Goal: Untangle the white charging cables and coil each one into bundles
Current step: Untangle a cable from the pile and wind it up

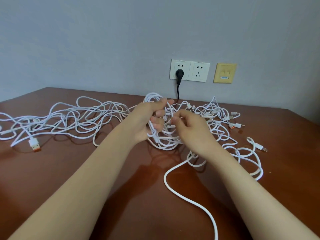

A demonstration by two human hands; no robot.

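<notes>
The left hand [147,118] grips a bunch of white cable loops [162,135] above the brown table [121,179]. The right hand [192,129] seems to pinch one strand beside it. More tangled cables [69,118] spread left, a black plug [179,74] sits in the wall socket [180,70].

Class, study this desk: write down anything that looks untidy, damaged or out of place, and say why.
The white cables sprawl in one knotted tangle across the table, none lying coiled. The left hand grips a bunch of loops; the right hand pinches one cable. A loose strand trails toward the near edge. No damage shows.
</notes>
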